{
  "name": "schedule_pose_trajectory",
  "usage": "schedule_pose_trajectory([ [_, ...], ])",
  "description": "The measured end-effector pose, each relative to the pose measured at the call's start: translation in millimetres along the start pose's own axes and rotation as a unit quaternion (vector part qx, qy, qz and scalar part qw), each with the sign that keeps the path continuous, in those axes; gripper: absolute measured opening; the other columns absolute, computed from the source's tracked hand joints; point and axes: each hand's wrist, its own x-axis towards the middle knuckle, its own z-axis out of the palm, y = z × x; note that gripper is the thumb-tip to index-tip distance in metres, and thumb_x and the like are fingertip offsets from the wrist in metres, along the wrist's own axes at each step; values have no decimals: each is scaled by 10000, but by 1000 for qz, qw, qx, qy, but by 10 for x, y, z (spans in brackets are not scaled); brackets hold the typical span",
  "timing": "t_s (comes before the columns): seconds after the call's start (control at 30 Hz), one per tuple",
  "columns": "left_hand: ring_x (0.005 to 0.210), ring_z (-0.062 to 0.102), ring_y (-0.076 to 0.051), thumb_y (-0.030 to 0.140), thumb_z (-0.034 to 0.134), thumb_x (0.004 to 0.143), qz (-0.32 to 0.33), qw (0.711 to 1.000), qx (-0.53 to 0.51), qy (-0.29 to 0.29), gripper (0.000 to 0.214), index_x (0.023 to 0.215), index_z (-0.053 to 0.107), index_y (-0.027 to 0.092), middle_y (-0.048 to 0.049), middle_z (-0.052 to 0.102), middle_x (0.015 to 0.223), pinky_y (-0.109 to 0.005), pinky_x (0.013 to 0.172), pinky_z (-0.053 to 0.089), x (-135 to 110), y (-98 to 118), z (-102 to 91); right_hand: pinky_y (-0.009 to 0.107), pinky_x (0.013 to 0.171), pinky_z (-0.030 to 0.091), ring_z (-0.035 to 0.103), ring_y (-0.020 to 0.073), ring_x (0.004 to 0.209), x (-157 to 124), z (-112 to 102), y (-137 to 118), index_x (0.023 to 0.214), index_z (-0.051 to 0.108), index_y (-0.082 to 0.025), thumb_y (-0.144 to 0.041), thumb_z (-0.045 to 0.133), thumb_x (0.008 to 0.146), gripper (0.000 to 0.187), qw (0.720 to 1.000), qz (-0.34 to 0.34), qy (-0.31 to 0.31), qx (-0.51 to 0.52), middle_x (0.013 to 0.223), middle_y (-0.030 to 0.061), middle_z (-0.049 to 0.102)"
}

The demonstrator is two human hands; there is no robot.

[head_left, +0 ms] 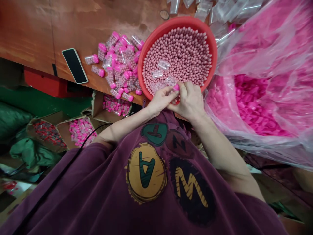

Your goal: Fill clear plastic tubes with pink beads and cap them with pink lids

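Both hands meet at the near rim of a red basin (214, 52) full of small pink beads (181, 45). A small bright pink cap (176, 87) shows between their fingertips; whatever is below it is hidden by the fingers. My left hand (160, 101) is closed in a pinch at the cap's left side. From the right, my right hand (191, 100) curls its fingers and thumb against the same cap. Several empty clear plastic vials (163, 65) lie on the beads just beyond the hands.
Left of the basin is a pile of pink-capped vials (122, 62) filled with beads. A phone (75, 66) lies farther left on the wooden table (29, 29). At right, a clear plastic bag (259, 107) holds pink caps. Cardboard boxes (80, 130) with small parts stand below the table edge.
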Motion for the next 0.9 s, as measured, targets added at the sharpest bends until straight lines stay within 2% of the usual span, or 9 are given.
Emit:
schedule_pose_trajectory([
  [0.07, 996, 731, -196, 313, 881, 978, 32, 997, 60, 28, 235, 1135, 760, 187, -47, 788, 1051, -359, 1007, 609, 50, -25, -35, 698, 1146, 528, 661, 482, 1305, 51, 22, -20, 1569, 586, -56, -463, 878, 897, 838, 1000, -4, -18, -11, 1385, 277, 697],
  [0.13, 1095, 725, -220, 173, 926, 852, 64, 984, 154, 70, 355, 1151, 736, 184, -72, 803, 1165, -384, 1091, 592, 89, -32, -72, 679, 1144, 528, 673, 466, 1281, 79, 43, -45, 1527, 613, -63, -444, 853, 916, 758, 1000, -1, -27, -16, 1368, 268, 707],
  [0.23, 1141, 731, -255, 131, 938, 780, 72, 963, 242, 93, 437, 1155, 719, 181, -95, 816, 1202, -431, 1146, 583, 121, -9, -115, 656, 1149, 531, 665, 453, 1311, 76, 39, -48, 1598, 555, -94, -452, 805, 954, 778, 1000, 7, -18, 1, 1406, 252, 696],
  [0.33, 1213, 755, -250, 133, 868, 872, 69, 981, 172, 54, 382, 1225, 725, 151, -112, 829, 1260, -429, 1200, 578, 129, 56, -143, 679, 1165, 533, 616, 466, 1406, 31, 9, 11, 1696, 436, -149, -508, 804, 947, 909, 999, 2, 20, 51, 1519, 235, 637],
  [0.4, 1251, 774, -241, 173, 802, 965, 44, 996, 74, -20, 286, 1243, 741, 151, -107, 837, 1299, -430, 1223, 583, 114, 113, -157, 704, 1194, 522, 584, 467, 1458, -5, 6, 64, 1701, 414, -186, -524, 831, 921, 947, 995, -6, 54, 84, 1567, 218, 600],
  [0.47, 1228, 803, -255, 278, 702, 1083, -1, 994, -12, -109, 163, 1168, 772, 158, -110, 856, 1249, -465, 1214, 604, 85, 166, -164, 718, 1216, 511, 574, 464, 1470, -30, 29, 101, 1669, 440, -210, -524, 855, 901, 927, 991, -8, 83, 104, 1564, 208, 591],
  [0.53, 1184, 824, -281, 343, 592, 1158, -41, 986, -66, -148, 288, 1051, 783, 156, -126, 869, 1146, -509, 1196, 621, 59, 200, -163, 717, 1218, 513, 584, 460, 1448, -37, 66, 105, 1627, 475, -223, -516, 868, 883, 891, 989, -1, 99, 113, 1530, 200, 604],
  [0.73, 1321, 785, -289, 241, 534, 1183, -88, 985, -139, -52, 285, 1081, 781, 143, -104, 861, 1111, -513, 1239, 607, 59, 195, -134, 699, 1155, 540, 620, 461, 1359, 33, 106, -17, 1548, 524, -179, -500, 855, 848, 838, 989, 32, 103, 100, 1413, 200, 635],
  [0.9, 1177, 807, -250, 252, 557, 1188, -103, 984, -144, -15, 277, 1039, 768, 150, -62, 825, 1004, -438, 1134, 640, 31, 181, -96, 685, 1052, 565, 649, 432, 1196, 56, 175, -43, 1364, 593, -200, -580, 839, 841, 691, 992, 36, 105, 66, 1224, 156, 657],
])
